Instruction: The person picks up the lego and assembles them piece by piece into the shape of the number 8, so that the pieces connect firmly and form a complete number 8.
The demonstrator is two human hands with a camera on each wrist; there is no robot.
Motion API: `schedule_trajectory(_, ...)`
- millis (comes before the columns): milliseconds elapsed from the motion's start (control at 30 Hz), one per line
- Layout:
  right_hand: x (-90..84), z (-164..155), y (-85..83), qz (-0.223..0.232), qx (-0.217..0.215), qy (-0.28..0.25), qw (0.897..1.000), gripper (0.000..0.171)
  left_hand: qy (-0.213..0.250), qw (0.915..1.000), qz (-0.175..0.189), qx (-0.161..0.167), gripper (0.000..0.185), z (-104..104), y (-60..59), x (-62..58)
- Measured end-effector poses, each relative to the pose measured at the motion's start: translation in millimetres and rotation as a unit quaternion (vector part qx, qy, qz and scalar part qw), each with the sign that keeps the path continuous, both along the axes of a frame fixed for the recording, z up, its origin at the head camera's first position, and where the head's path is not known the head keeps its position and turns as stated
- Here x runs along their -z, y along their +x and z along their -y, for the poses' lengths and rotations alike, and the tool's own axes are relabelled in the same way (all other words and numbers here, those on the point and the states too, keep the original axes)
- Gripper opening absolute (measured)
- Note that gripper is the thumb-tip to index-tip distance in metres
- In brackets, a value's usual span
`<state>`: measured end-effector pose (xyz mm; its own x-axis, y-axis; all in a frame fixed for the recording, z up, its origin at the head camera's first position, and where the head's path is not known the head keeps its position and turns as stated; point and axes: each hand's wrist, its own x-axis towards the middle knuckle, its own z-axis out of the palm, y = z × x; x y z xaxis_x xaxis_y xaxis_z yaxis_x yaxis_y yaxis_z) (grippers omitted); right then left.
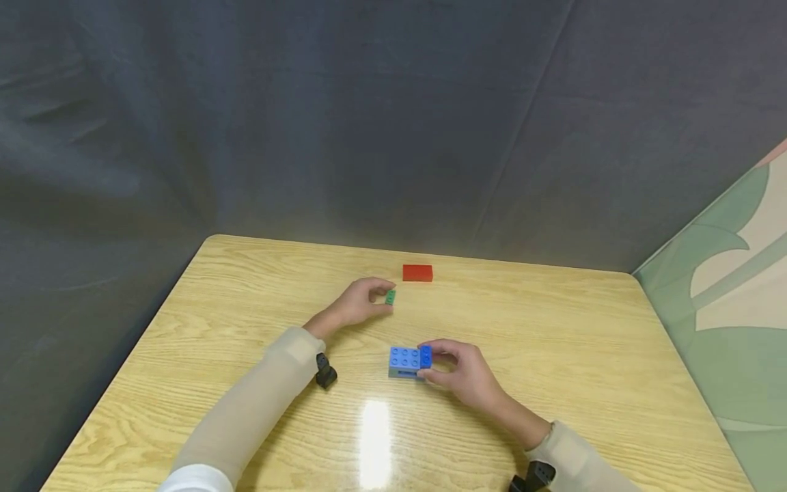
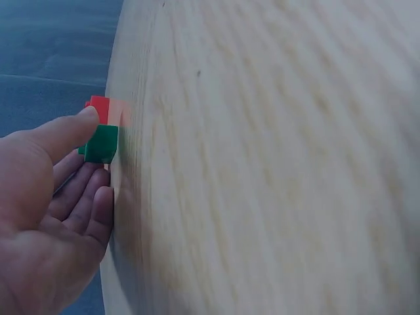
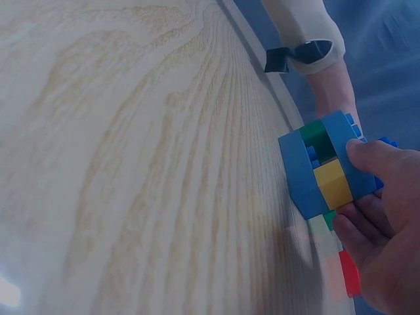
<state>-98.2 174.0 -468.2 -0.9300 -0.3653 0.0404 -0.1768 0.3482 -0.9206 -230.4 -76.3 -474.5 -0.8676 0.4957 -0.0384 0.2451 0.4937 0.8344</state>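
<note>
A small green toy brick with studs sits between the thumb and fingertips of my left hand. In the left wrist view the thumb lies at the upper edge of the green brick, the fingers below it. My right hand grips the right end of a block build with a light blue studded top. A darker blue brick sits on that end. From the right wrist, the build's side shows blue layers around a yellow brick and a green brick, with an opening between them.
Beyond my left hand a red brick lies near the back edge of the wooden table. Dark cloth hangs behind the table, and a patterned panel stands along the right. Both wrists carry black devices.
</note>
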Motion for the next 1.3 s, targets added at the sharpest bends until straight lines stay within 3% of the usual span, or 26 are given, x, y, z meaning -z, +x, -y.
schedule_trajectory(400,-1.4,-0.1,2.1,0.005,0.003,-0.003,1.0,0.037,-0.055,0.9976,-0.041,-0.011,0.045,-8.3,-1.8,2.2)
schedule_trajectory(833,-1.0,-1.4,3.1,0.013,-0.006,-0.002,1.0,0.039,-0.055,0.9976,-0.041,-0.012,0.04,-9.7,-0.6,1.9)
schedule_trajectory(1300,-4.5,-1.4,1.6,0.006,-0.005,0.011,1.0,0.037,-0.055,0.9976,-0.039,-0.015,0.04,-6.5,2.9,-14.0)
